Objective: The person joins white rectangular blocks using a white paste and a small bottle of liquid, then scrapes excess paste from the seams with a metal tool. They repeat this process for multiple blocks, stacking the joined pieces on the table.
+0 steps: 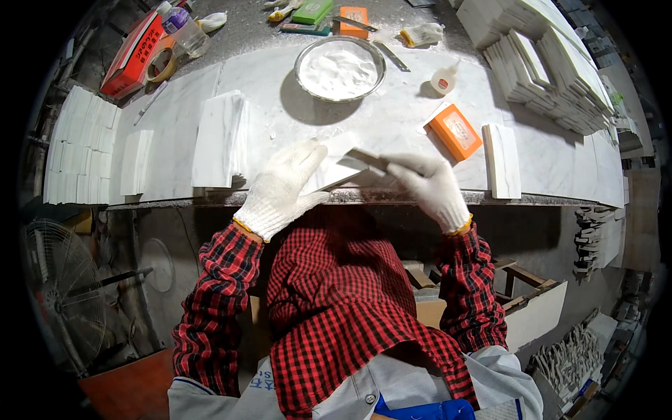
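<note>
My left hand, in a white knit glove, grips a white marble tile at the table's front edge, its fingers along the tile's left side. In my right hand, gloved the same way and a little blurred, is a flat metal scraper blade, which reaches left over the tile's right end. Whether the blade touches the tile I cannot tell. Beyond both hands stands a metal bowl of white paste or powder. An orange box lies to the right of my right hand, with a small squeeze bottle behind it.
Marble strips stand in stacks at the left and in a taller pile at the far right. A tile stack is left of my left hand; a single strip is at right. A fan stands below left.
</note>
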The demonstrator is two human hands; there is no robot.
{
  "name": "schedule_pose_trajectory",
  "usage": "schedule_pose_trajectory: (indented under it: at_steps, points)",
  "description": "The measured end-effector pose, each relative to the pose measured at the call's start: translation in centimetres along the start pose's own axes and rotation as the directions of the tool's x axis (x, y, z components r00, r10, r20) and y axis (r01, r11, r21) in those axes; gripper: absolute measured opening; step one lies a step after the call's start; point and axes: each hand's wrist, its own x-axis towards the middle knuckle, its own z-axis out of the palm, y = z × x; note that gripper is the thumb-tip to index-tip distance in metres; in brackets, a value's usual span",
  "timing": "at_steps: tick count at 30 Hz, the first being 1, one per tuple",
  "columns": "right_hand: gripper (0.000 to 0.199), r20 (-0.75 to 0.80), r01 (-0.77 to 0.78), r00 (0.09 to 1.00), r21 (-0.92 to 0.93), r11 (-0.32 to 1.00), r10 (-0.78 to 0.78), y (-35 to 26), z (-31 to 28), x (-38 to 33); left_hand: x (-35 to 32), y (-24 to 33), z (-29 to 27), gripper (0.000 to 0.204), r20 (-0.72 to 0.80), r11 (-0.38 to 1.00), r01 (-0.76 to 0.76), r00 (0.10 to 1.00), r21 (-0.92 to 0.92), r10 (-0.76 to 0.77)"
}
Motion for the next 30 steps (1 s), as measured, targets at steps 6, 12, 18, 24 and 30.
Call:
schedule_pose_trajectory:
  at_steps: [6,12,18,24,30]
  points:
    - [0.036,-0.091,-0.193,0.968,0.324,0.926,0.233,-1.3,-1.8,-0.1,2.3,0.1,-3.3,0.051,0.308,0.966,0.183,0.944,-0.184,-0.120]
    - [0.037,0.071,-0.285,0.923,0.788,0.546,0.378,-1.3,2.7,0.5,3.0,-0.7,-4.1,0.046,0.207,0.951,0.122,0.976,-0.284,-0.064]
    - [0.045,0.083,-0.198,0.924,0.939,0.282,0.373,-2.0,6.9,1.9,3.6,-0.4,-4.3,0.041,0.200,0.961,0.143,0.975,-0.238,-0.096]
    - [0.044,0.150,-0.242,0.924,0.941,0.234,0.352,-2.5,6.4,1.3,3.8,-0.9,-4.0,0.035,0.178,0.984,0.137,0.977,-0.115,-0.115]
    - [0.047,0.287,-0.322,0.943,0.915,0.244,0.169,-2.3,4.6,-0.9,3.8,-1.4,-3.6,0.036,0.182,0.985,0.140,0.976,-0.096,-0.121]
